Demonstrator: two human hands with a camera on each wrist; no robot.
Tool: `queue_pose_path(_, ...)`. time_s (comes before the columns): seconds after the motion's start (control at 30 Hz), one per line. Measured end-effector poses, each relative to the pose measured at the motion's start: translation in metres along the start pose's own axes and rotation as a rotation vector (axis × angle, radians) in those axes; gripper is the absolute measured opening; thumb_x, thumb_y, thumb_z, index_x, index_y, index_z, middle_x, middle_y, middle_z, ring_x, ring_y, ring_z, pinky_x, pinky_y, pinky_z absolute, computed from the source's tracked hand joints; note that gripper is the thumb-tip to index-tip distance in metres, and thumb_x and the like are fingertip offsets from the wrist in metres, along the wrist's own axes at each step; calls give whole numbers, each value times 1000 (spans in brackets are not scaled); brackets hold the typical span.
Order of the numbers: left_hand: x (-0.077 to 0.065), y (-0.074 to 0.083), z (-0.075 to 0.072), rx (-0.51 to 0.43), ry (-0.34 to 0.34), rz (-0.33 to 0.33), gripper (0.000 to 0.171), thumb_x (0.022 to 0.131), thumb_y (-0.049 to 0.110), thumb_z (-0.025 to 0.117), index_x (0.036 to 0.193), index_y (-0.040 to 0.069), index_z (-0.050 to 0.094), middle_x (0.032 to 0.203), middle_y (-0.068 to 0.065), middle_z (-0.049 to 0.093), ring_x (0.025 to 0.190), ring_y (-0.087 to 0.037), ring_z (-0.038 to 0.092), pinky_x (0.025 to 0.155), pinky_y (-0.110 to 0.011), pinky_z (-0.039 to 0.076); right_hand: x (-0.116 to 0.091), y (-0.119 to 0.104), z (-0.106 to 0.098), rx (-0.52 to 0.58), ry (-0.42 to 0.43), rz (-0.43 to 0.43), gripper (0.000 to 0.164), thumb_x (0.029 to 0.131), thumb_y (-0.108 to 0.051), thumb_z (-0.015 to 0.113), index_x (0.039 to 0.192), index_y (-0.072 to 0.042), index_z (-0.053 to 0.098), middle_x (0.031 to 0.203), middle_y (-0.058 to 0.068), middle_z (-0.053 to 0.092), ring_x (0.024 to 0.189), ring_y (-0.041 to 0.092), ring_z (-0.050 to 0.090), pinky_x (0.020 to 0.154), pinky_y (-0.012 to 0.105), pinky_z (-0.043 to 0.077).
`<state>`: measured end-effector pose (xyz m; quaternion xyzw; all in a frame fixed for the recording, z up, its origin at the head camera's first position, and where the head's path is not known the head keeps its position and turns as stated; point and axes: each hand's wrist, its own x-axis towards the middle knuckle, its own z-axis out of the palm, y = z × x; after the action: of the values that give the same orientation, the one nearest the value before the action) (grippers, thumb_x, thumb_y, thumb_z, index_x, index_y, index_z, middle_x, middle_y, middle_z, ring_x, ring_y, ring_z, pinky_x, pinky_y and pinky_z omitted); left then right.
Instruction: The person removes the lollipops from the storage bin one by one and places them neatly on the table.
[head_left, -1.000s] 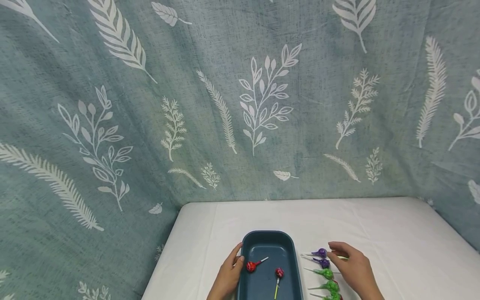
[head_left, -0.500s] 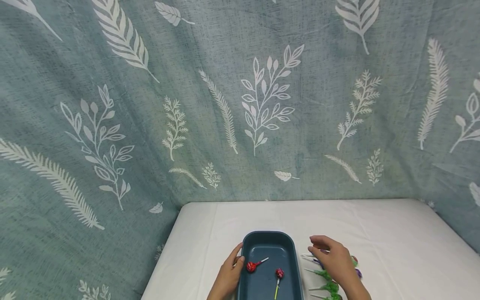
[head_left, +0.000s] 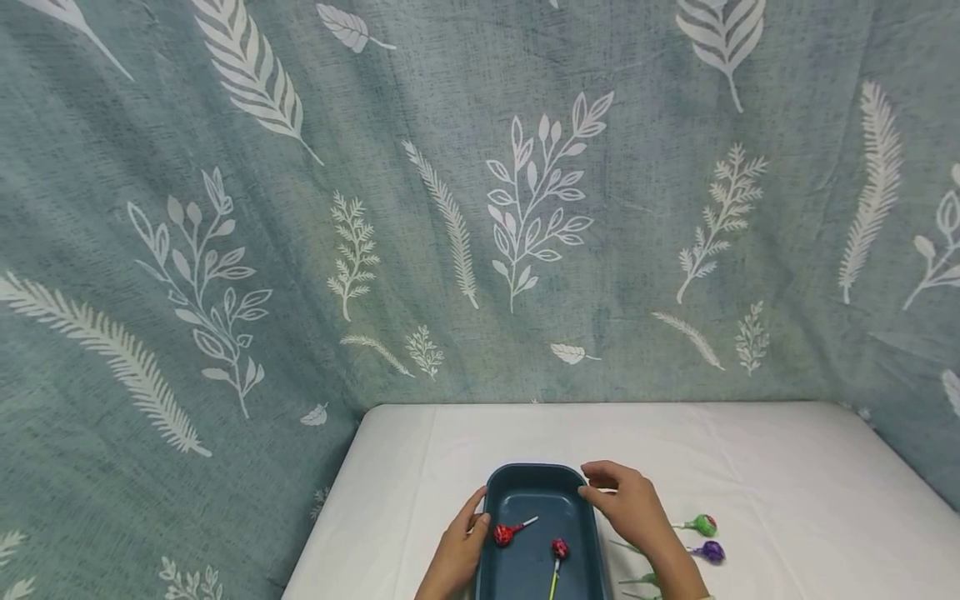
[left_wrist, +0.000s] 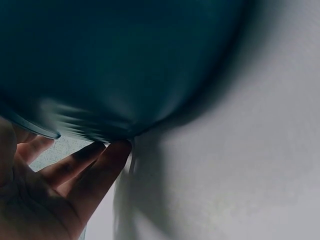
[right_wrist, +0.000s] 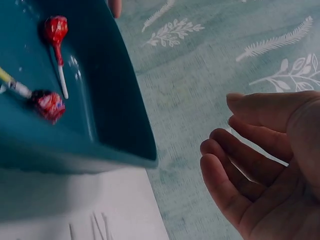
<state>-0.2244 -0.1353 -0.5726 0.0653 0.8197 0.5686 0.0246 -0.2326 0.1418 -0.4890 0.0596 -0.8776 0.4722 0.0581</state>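
A dark blue tray (head_left: pixel 542 508) stands on the white table, with a red-wrapped lollipop (head_left: pixel 503 534) and a darker red lollipop on a yellow stick (head_left: pixel 559 549) lying inside. My left hand (head_left: pixel 459 546) is at the tray's left side. In the left wrist view its fairly straight fingers (left_wrist: pixel 100 172) touch the tray's outer wall. My right hand (head_left: pixel 624 500) is by the tray's upper right rim. The right wrist view shows this hand's fingers (right_wrist: pixel 227 192) loosely bent, nothing between them, apart from the tray.
To the right of my right forearm lie a green lollipop (head_left: pixel 705 525) and a purple lollipop (head_left: pixel 712 551). More green lollipops (head_left: pixel 648 577) are partly covered by the forearm; thin sticks (right_wrist: pixel 101 227) show beside the tray. A leaf-patterned curtain (head_left: pixel 450 250) hangs behind the table.
My right hand has moved left from the purple lollipops to the tray's right rim. Its forearm now covers several lollipops, while a green and a purple one are uncovered. My left hand stays put.
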Motion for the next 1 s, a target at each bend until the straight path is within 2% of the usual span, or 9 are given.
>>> queue_pose_path(0.27, 1, 1, -1, -4, -13, -12, 48, 107, 21, 51, 154, 10, 44, 122, -21, 67, 113, -39, 64, 92, -60, 50, 7, -6, 13, -5, -57, -22, 29, 86, -11, 80, 114, -4, 73, 108, 13, 74, 100, 30, 70, 81, 47, 57)
queue_pose_path(0.5, 0, 1, -1, 2, -14, -6, 48, 108, 23, 51, 153, 9, 44, 123, -22, 67, 113, -40, 64, 91, -59, 51, 9, -7, 24, -16, -236, -74, 32, 84, 0, 76, 115, -1, 71, 114, 17, 71, 107, 38, 67, 88, 53, 53)
queue_pose_path(0.7, 0, 0, -2, -7, -9, -4, 49, 107, 22, 52, 154, 9, 44, 122, -21, 67, 113, -40, 65, 90, -58, 52, 13, -9, 35, -97, -354, -108, 42, 74, 10, 69, 116, 2, 69, 114, 20, 68, 106, 43, 65, 87, 59, 51)
queue_pose_path(0.9, 0, -1, -2, -18, -6, 7, 49, 107, 21, 52, 153, 8, 44, 122, -22, 67, 115, -41, 63, 93, -60, 50, 18, -11, 45, -173, -435, -102, 45, 68, 15, 65, 112, 6, 70, 107, 19, 68, 99, 40, 65, 85, 60, 51)
queue_pose_path(1.0, 1, 0, -3, -23, -7, 4, 49, 107, 22, 52, 153, 8, 43, 122, -21, 67, 115, -41, 63, 93, -60, 49, 18, -13, 49, -204, -467, -88, 46, 64, 17, 66, 108, 6, 71, 102, 19, 69, 89, 32, 64, 80, 56, 52)
